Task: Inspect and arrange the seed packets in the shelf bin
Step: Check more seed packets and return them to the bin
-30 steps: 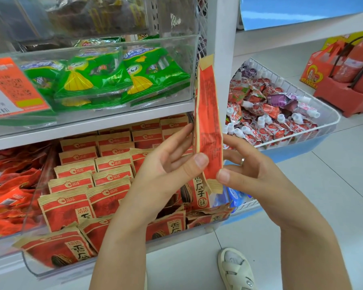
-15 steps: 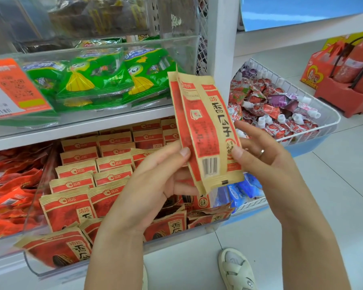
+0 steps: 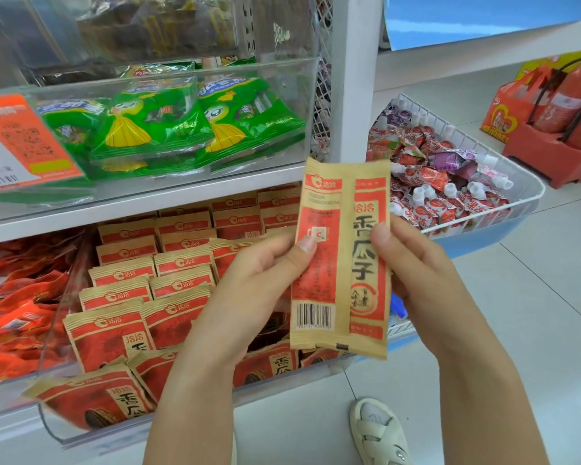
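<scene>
1. A person's two bare hands are holding one flat tan-and-red paper seed packet [image 3: 342, 260] upright in the centre of the frame, in front of the shelves.
2. The left hand [image 3: 259, 283] is pinching the packet's left edge, thumb pressed on the printed face and fingers curled behind it.
3. The right hand [image 3: 420, 273] is gripping the right edge, its fingers [image 3: 381, 234] clamped on the face.
4. What has just changed: a second ago the packet was standing edge-on to the camera; it is now facing the camera flat, with the back seam, barcode and large black characters all showing. In my judgement, this means the inspection step is under way and the packet is not yet back in place.
5. Behind and below the hands, in the lower left of the frame, the clear plastic shelf bin [image 3: 57, 427] is holding rows of matching tan-and-red packets [image 3: 121, 293], most standing, a few at the front lying tilted.
6. On the shelf above, green snack bags [image 3: 155, 129] are sitting in another clear bin.
7. At the right of the frame, a white wire basket [image 3: 524, 203] is holding small red pouches.
</scene>
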### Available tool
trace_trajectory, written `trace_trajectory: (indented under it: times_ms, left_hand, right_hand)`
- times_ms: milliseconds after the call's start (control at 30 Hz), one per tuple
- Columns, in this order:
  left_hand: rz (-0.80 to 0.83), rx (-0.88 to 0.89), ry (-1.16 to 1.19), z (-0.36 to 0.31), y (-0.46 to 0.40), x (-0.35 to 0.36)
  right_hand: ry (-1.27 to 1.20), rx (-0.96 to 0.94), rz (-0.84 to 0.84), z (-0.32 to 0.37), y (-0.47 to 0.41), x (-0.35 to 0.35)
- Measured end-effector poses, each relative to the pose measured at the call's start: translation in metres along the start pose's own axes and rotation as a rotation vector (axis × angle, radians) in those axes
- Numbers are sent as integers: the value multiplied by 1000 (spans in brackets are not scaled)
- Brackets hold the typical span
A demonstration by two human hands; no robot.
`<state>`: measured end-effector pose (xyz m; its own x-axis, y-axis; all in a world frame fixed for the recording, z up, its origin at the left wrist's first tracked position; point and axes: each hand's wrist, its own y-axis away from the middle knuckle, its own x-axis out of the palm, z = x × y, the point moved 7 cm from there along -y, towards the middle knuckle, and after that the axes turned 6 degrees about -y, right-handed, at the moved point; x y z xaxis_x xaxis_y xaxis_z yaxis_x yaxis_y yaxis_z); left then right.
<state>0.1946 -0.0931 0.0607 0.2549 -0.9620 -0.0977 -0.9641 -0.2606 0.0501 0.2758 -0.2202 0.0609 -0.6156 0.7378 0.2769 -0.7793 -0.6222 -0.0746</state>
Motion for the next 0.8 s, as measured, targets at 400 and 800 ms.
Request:
trace_trajectory:
  times_ms: [400,800]
  left_hand:
    - [-479,277,-367,-23,7,-1]
    - [-619,285,-496,-25,11,-4]
  right_hand:
    - [36,-85,-83,1,-1,3]
    - [49,-134,-28,2,1,18]
